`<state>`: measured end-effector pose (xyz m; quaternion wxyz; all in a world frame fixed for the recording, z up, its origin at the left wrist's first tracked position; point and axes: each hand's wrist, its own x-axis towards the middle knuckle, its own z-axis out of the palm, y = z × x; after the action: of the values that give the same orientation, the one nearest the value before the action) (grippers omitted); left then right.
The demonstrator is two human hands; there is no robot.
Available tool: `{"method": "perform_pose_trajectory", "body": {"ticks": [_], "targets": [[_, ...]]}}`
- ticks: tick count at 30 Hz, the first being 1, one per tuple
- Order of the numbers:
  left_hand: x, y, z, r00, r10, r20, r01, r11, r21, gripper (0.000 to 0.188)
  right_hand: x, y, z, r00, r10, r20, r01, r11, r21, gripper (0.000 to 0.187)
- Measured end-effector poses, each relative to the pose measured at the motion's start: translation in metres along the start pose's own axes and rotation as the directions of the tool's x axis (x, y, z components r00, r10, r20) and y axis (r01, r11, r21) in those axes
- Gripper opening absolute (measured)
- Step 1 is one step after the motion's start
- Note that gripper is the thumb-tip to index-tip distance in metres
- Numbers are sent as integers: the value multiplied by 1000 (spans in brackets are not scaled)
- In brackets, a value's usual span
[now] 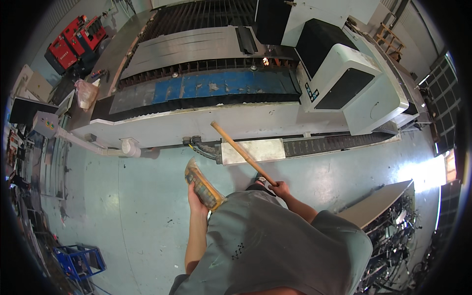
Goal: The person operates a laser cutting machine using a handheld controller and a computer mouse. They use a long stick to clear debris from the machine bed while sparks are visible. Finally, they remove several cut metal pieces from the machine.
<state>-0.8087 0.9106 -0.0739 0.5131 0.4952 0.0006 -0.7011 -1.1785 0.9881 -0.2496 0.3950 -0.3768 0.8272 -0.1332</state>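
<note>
My left hand (197, 200) is closed around a yellow-orange handheld remote control (203, 187) with several rows of buttons, wrapped in clear plastic. It is tilted, its top end pointing away from me. In my right hand (280, 190) is the near end of a long wooden stick (241, 151). The stick slants up and to the left, its far end in front of the white side of a large cutting machine (275, 118). On the machine's bed, sparks (266, 61) glow beside a grey metal sheet (187, 46).
A white-and-black machine housing (351, 83) stands at the right. A cable chain (339, 144) runs along the floor before the machine. A control box (45, 124) on an arm sits left, a blue frame (80, 261) lower left, and a scrap heap (393, 241) lower right.
</note>
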Motion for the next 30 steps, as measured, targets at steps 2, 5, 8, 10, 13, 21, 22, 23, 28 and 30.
{"method": "perform_pose_trajectory", "body": {"ticks": [2, 5, 8, 10, 13, 21, 22, 23, 28, 30], "targets": [[-2, -1, 1, 1000, 25, -1, -25, 1000, -5, 53, 2, 6, 2, 1000, -12, 0, 12, 1000, -22, 52], [-2, 0, -1, 1000, 26, -12, -26, 1000, -10, 56, 8, 10, 6, 998, 25, 52, -24, 999, -27, 54], [0, 3, -5, 999, 34, -12, -34, 999, -20, 56, 10, 9, 10, 991, 73, 112, -69, 997, -37, 54], [1, 4, -7, 1000, 14, -8, -14, 1000, -1, 57, 8, 7, 12, 989, 81, 122, -76, 996, -49, 54], [3, 3, -10, 1000, 1, -6, -1, 1000, 5, 58, 6, 3, 14, 990, 83, 117, -76, 995, -59, 54], [7, 1, -14, 1000, -20, 16, 20, 1000, -15, 59, 13, 12, 17, 984, 132, 121, -123, 989, -80, 53], [7, 1, -14, 1000, -17, 13, 17, 1000, -13, 58, 14, 14, 18, 983, 124, 134, -115, 991, -74, 54], [6, 1, -15, 1000, -16, 7, 16, 1000, -9, 58, 15, 16, 18, 982, 129, 141, -119, 990, -80, 54], [5, 0, -17, 1000, -3, 26, 3, 1000, -16, 58, 15, 21, 20, 978, 126, 169, -107, 987, -116, 55], [5, -1, -18, 999, 1, 35, 0, 1000, -22, 57, 12, 21, 22, 982, 126, 141, -106, 984, -140, 55]]}}
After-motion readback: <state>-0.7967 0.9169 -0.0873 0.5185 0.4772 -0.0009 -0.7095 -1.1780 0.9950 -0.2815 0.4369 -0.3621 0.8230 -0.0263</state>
